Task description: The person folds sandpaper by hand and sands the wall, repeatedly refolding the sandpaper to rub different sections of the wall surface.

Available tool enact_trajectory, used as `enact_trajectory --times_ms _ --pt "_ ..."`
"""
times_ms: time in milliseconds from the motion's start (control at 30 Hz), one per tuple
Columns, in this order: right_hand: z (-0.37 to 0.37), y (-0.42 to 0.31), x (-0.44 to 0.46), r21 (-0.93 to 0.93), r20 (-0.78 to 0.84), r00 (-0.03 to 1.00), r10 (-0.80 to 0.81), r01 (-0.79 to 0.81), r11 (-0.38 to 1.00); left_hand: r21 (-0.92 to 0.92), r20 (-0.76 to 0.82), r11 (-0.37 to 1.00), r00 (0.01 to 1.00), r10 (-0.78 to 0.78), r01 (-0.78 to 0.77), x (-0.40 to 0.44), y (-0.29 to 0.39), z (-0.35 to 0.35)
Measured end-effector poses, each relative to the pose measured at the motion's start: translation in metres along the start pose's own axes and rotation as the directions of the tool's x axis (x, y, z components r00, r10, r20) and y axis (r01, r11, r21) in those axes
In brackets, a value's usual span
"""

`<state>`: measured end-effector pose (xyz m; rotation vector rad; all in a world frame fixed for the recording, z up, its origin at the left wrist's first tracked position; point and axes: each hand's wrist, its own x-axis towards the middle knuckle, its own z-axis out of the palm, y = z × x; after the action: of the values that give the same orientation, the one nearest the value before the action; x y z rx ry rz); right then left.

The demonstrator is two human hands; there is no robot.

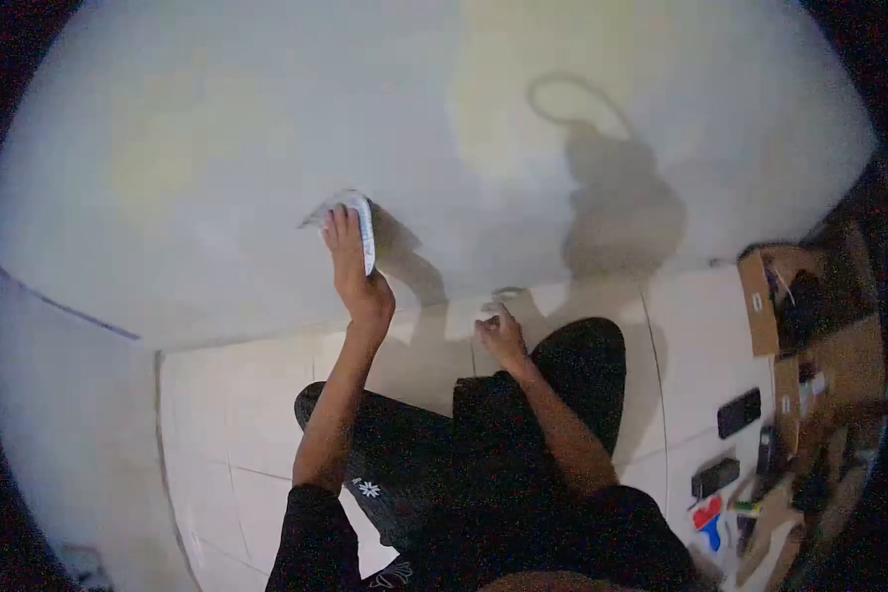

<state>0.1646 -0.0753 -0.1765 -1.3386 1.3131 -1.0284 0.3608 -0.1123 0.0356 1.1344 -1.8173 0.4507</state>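
My left hand point(345, 242) is raised against the pale wall point(227, 148), its fingers over a white sheet or cloth point(368, 237) that it presses to the surface. The sheet's right edge hangs down beside the hand. My right hand point(503, 335) is lower and to the right, above the tiled floor close to the foot of the wall. Its fingers are curled, and a small pale thing seems to be near the fingertips, too blurred to make out.
Cardboard boxes point(760, 316) stand along the right side. Near them on the floor lie two dark devices point(739, 412) and a red and blue tool point(707, 521). My crossed legs point(405, 444) are close to the wall. Shadows fall across it.
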Motion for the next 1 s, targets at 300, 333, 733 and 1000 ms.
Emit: enact_trajectory --times_ms 300,333,733,1000 --pt "0.014 0.052 0.002 -0.053 0.002 1.000 -0.022 0.022 0.998 -0.686 0.045 0.647 0.907 -0.418 0.332 -0.040 -0.039 0.046" --pt "0.011 0.032 -0.001 0.008 0.028 1.000 0.011 -0.011 1.000 -0.353 -0.175 0.935 0.979 -0.104 0.036 -0.026 -0.029 0.034" --pt "0.015 0.015 -0.006 -0.080 0.026 0.996 -0.085 0.087 0.993 -0.712 0.026 0.644 0.927 -0.375 0.280 -0.044 -0.025 0.045" --pt "0.011 0.003 -0.006 -0.113 0.036 0.999 0.023 -0.019 0.993 -0.762 0.152 0.497 0.860 -0.486 0.416 -0.049 -0.030 0.047"
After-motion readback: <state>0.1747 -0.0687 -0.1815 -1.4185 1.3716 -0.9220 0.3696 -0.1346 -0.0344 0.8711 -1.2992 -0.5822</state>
